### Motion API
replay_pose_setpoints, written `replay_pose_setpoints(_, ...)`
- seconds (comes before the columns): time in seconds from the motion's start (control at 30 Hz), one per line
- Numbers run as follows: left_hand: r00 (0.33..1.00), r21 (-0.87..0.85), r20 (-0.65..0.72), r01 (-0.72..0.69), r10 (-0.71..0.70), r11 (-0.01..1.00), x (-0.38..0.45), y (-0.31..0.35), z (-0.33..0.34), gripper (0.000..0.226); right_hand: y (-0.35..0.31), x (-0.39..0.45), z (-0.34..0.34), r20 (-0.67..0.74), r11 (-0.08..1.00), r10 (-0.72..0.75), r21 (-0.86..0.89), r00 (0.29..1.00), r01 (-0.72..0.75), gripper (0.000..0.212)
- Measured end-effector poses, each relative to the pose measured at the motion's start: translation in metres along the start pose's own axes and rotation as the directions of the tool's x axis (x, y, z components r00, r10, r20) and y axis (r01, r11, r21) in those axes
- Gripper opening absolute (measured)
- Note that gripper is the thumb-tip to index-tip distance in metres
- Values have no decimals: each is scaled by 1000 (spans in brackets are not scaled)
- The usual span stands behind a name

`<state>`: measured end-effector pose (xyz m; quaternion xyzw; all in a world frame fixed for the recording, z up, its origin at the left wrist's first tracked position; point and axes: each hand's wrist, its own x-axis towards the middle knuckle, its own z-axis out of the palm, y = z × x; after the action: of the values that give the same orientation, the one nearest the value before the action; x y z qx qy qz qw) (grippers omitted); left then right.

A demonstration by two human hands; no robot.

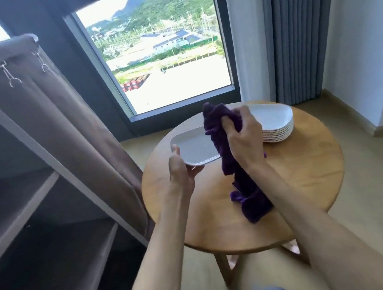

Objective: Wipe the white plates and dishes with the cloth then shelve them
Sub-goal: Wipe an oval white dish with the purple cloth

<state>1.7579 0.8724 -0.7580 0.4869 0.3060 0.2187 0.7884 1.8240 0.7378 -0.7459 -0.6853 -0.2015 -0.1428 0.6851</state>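
Dish in hand: your left hand [179,169] grips the near rim of a white, rounded-rectangular shallow dish [192,146], held level above the 9 o'clock side of the table; its inside looks matte and faintly speckled.
Cloth: your right hand [244,140] is closed around a purple, plush, crumpled cloth [226,149], just right of the dish; its tail hangs down to the tabletop.
Stack: glossy white teardrop-shaped plates [274,122] are piled at the table's 1 o'clock edge.
Table: round, smooth light-wood table [308,167].
Shelving: brown fabric-covered shelf unit [19,195] at your 9 o'clock, front flap clipped up.
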Motion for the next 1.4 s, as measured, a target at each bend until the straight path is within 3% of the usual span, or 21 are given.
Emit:
replay_pose_setpoints(0.1,997,-118,34,-63,68,991,-8,-1,-4,61,-17,-14,43,402,966,-125,-160,907,204,13)
replay_pose_setpoints(0.2,988,-240,-43,-151,145,959,-18,5,-25,70,-20,-36,71,537,944,-199,-120,820,308,17)
replay_pose_setpoints(0.43,964,-223,-149,-251,221,942,-28,3,-55,54,-16,-53,107,489,863,-243,-286,838,417,18)
replay_pose_setpoints(0.67,925,-188,-313,-281,214,941,-36,-5,-53,34,0,-13,106,249,787,-44,-587,968,187,25)
replay_pose_setpoints(0.87,896,-88,-327,-345,300,934,-35,-11,-42,17,14,-6,90,164,688,23,-718,986,103,27)
replay_pose_setpoints(0.97,867,-67,-332,-416,373,907,-32,-13,-42,20,12,-19,76,243,660,102,-742,965,117,27)
replay_pose_setpoints(1.07,862,-85,-322,-438,391,895,-29,-18,-39,24,-1,-34,64,382,673,163,-718,910,181,21)
replay_pose_setpoints(1.17,870,-143,-302,-445,389,884,-28,-21,-38,27,-25,-48,62,552,790,101,-550,828,270,18)
replay_pose_setpoints(1.27,895,-145,-198,-430,400,891,-29,-14,-45,67,-38,-55,63,649,892,16,-353,761,283,19)
replay_pose_setpoints(1.4,897,14,-44,-439,439,898,-26,2,-60,56,-30,-66,66,551,973,35,-209,834,97,10)
